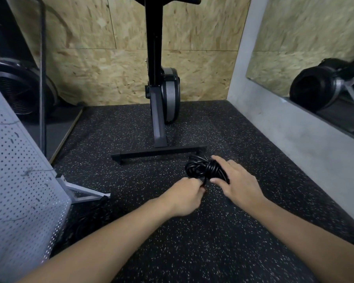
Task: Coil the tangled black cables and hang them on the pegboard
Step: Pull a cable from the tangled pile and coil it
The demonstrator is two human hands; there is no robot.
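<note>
1. Cable bundle: black, looped into a rough coil w/ several turns, held betw. both hands low over the speckled floor mat. It's just in front of the machine's base bar. Can't tell if it touches the mat.
2. R hand: on the bundle's right side. Fingers reach over the top of the loops and the thumb presses in on the near side, so the coil is clamped betw. them.
3. L hand: fingers curled tight, nearly a fist, pinching a strand at the bundle's lower-left edge. Whatever else is inside the fist is hidden.
4. Hands are close together, not touching. Both forearms are bare and come in from the bottom of the view.
5. Pegboard: pale grey perforated panel at far left, tilted, on a light metal foot. It's well apart from the bundle.
6. Dark heap on the mat beside the pegboard foot; too dark to tell if it's more cable.
7. Rest: black/grey exercise machine upright at centre back, chipboard wall behind it, mirror on the right wall, fan-wheel unit far left.
</note>
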